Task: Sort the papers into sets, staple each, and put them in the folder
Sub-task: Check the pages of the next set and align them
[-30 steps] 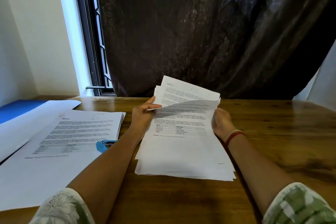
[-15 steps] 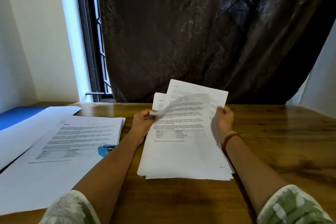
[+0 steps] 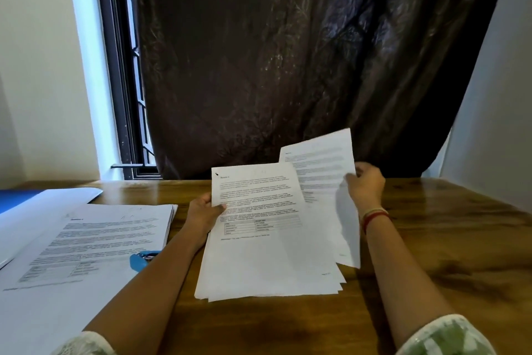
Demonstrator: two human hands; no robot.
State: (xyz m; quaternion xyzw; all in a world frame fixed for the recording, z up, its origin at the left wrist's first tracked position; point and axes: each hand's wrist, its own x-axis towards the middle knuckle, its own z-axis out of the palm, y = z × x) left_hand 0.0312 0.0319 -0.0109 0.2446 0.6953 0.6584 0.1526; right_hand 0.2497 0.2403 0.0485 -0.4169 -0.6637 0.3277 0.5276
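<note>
Two forearms in green-and-white patterned sleeves reach up from the bottom edge of the frame over a brown wooden table. Between them, at lower centre, a stack of papers rests with its near edge on the table and its far end raised. The left hand grips the stack's left edge, thumb curled over the printed top page, fingers hidden beneath. That page shows paragraphs of text and a small grid; the words are too blurred to read.

Right of centre, the right hand pinches a single sheet by its right edge and holds it tilted in the air, its left part behind the stack's far right corner. A red and pale wristband circles the right wrist.

At lower left, a second pile of papers lies flat on a large white sheet. A blue stapler sits at the pile's near right corner, partly hidden by the left forearm.

Farther back, at the left edge, a blue folder lies on the table, mostly covered by white paper. Beyond the table, a dark brown curtain fills the upper centre, and a dark-framed window shows at upper left.
</note>
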